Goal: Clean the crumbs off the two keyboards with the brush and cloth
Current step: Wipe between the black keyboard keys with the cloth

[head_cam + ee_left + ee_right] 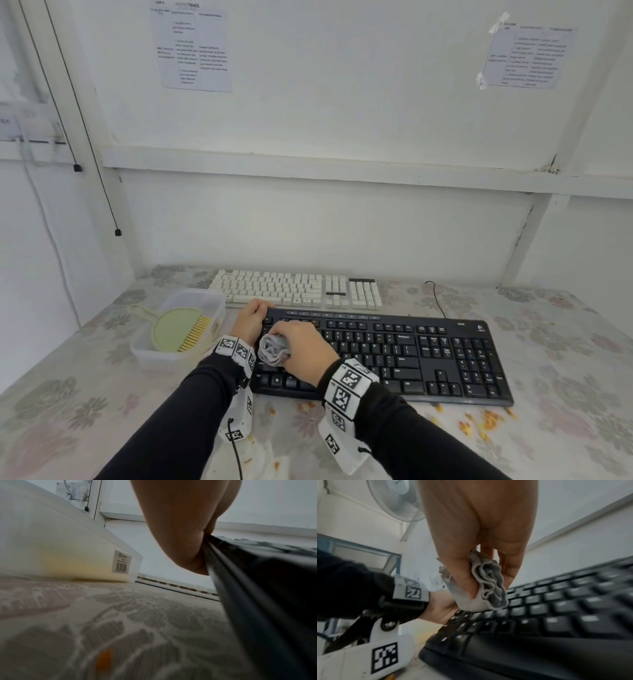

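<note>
Cloth, grey and bunched, sits in the right hand, fingers and thumb curled round it, pressed on the left-side keys of the black keyboard. Left hand grips that keyboard's far-left corner, thumb on top & fingers curled over the edge, steadying it; the left wrist view shows the edge wedged against the palm. Black keyboard lies nearest the person, white keyboard just behind it by the wall. Brush, green w/ yellow bristles, lies in the clear plastic tub left of both. Crumbs, orange-yellow, are scattered on the flowered table cover along the keyboard's near edge. To do this wipe well, I'd judge: keep the left hand firm so the board doesn't skid, work row by row in one direction towards the right, press lightly so keys don't catch the cloth, and refold it so a clean face meets the keys. Bits stuck btwn keys prob need the brush instead. Hard to make out: any crumbs on the black keys, since the right wrist view is motion-blurred; the keys under both hands are covered; can't tell if the white keyboard is clean at this distance; the wall papers are unreadable.
</note>
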`<state>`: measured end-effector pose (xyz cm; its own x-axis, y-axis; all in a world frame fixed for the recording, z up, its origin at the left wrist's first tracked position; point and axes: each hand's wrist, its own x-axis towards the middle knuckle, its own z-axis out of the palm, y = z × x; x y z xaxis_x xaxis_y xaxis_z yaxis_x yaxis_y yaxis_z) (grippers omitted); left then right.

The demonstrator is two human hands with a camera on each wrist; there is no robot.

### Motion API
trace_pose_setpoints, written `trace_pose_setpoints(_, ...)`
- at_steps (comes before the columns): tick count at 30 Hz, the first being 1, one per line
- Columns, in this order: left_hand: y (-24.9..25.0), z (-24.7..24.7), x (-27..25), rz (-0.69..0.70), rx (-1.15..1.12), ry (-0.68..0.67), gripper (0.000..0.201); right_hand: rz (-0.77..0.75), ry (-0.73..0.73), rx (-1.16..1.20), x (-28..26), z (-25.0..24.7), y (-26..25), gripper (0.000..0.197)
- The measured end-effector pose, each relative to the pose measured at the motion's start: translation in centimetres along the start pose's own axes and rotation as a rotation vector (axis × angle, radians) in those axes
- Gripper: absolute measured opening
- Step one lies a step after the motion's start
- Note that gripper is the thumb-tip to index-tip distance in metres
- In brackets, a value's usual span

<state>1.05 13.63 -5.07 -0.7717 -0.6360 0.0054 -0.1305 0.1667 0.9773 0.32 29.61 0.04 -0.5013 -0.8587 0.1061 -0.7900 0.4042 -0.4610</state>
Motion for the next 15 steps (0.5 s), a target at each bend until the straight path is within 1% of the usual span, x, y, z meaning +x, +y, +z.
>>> trace_pose_setpoints(3,0.0,0.0,0.2,0.008,-0.008,-0.023,0.03,0.042,-0.034,-0.048,0.4,0.7,-0.8,0.031)
trace_pose_setpoints(6,0.1,0.0,0.1,-0.006,-0.053,-0.014,0.032,0.085,-0.023,-0.086,0.4,0.7,-0.6,0.03)
trace_pose_setpoints(9,-0.4,0.0,0.2,-0.022,-0.113,-0.01,0.032,0.109,-0.008,-0.099,-0.2,0.0,-0.1,0.028)
trace_pose_setpoints(15,-0.8,-0.1,0.4,-0.044,-0.116,-0.032,0.032,0.21,-0.003,-0.064,-2.0,-2.1,2.1,0.024)
